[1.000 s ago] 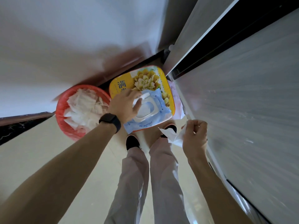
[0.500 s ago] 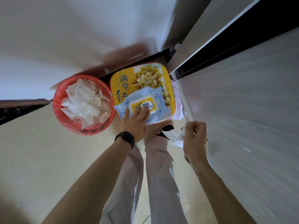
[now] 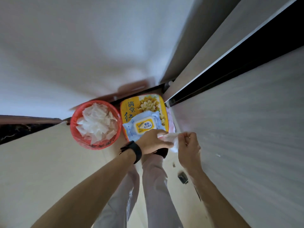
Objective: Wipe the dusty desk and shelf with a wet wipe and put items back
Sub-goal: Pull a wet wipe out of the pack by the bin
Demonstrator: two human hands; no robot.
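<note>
I have the crumpled white wet wipe (image 3: 171, 137) stretched between my two hands. My left hand (image 3: 153, 141) pinches one end and my right hand (image 3: 189, 145) pinches the other between thumb and fingers. It hangs in the air above my shoes, just in front of the soft blue wipe pack with a yellow lid (image 3: 143, 126), which lies on the flat yellow flower-printed box (image 3: 131, 106). The wipe's long axis runs across me from hand to hand, roughly level, and a loose tail droops by my right palm. To do this step well, I think I should draw the ends apart gently, open it flat without tearing it, fold it into a pad and keep the tail off the floor. Then I can turn to the pale grey wood-grain desk top (image 3: 238, 129) at my right. The round red plastic basket of used white wipes (image 3: 74, 119) stands at my left.
</note>
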